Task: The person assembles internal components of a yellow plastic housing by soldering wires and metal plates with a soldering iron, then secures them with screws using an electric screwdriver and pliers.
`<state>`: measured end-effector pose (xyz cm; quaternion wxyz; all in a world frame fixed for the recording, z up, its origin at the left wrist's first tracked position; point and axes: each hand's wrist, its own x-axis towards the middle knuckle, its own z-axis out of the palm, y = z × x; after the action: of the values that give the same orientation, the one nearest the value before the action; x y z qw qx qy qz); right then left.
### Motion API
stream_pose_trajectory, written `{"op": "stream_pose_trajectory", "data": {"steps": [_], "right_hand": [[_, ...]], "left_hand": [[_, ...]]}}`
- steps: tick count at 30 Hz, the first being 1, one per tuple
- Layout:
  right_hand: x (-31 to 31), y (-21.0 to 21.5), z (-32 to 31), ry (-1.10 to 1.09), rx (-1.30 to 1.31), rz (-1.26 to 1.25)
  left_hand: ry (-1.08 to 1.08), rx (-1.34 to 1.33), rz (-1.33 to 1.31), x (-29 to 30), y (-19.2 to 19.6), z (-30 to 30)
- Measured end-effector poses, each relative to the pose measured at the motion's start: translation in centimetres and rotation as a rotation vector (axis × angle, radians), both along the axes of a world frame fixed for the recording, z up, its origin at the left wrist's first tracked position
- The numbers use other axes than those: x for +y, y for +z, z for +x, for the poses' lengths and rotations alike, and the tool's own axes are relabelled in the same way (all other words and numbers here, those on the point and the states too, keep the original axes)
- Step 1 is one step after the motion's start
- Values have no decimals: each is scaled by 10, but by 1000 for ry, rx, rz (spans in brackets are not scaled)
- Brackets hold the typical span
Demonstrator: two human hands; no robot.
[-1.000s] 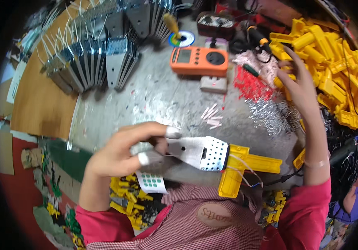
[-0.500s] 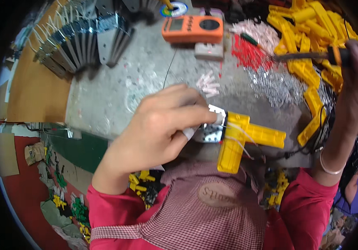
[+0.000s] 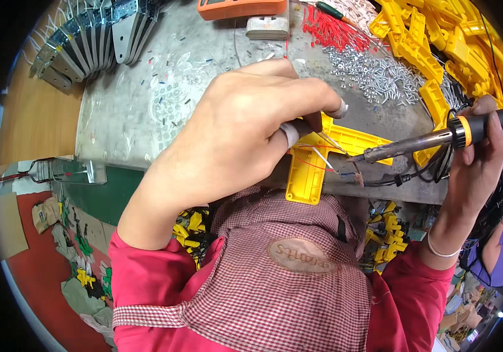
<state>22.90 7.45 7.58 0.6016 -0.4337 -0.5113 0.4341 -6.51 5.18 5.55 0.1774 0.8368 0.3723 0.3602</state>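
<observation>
My right hand (image 3: 481, 155) grips a soldering iron (image 3: 407, 145) by its black and orange handle. The iron points left, its tip at the thin wire ends over a yellow T-shaped plastic casing (image 3: 305, 182). My left hand (image 3: 245, 111) is bent over the casing's left side, fingertips pinched on a thin silvery wire (image 3: 335, 143) that reaches toward the tip. A white lead (image 3: 323, 157) and a red wire (image 3: 310, 162) stick out below those fingers. The left hand covers part of the casing. Whether the tip touches metal is too small to tell.
Loose screws (image 3: 377, 73), red strips (image 3: 336, 29) and a heap of yellow casings (image 3: 415, 53) lie at the far right. An orange meter (image 3: 242, 8) and white box (image 3: 268, 27) stand at the back. Grey metal plates (image 3: 125, 35) stand far left. A black cord (image 3: 439, 167) trails near the right hand.
My right hand has brought the soldering iron down and left, from above the red strips to the wires. My left hand has shifted over the casing, hiding the perforated metal piece. The whole view has shifted.
</observation>
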Motion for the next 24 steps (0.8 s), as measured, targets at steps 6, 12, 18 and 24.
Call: {"op": "stream_pose_trajectory", "data": {"steps": [6, 12, 18, 24], "right_hand": [[2, -2, -1, 63, 14, -59], [4, 0, -16, -56, -73, -52], [4, -2, -2, 33, -85, -30], [0, 5, -17, -72, -103, -38]], "left_hand": [[6, -12, 6, 0, 2, 3], [2, -62, 13, 1, -1, 5], [-5, -60, 18, 3, 1, 5], [5, -40, 11, 3, 3, 8]]}}
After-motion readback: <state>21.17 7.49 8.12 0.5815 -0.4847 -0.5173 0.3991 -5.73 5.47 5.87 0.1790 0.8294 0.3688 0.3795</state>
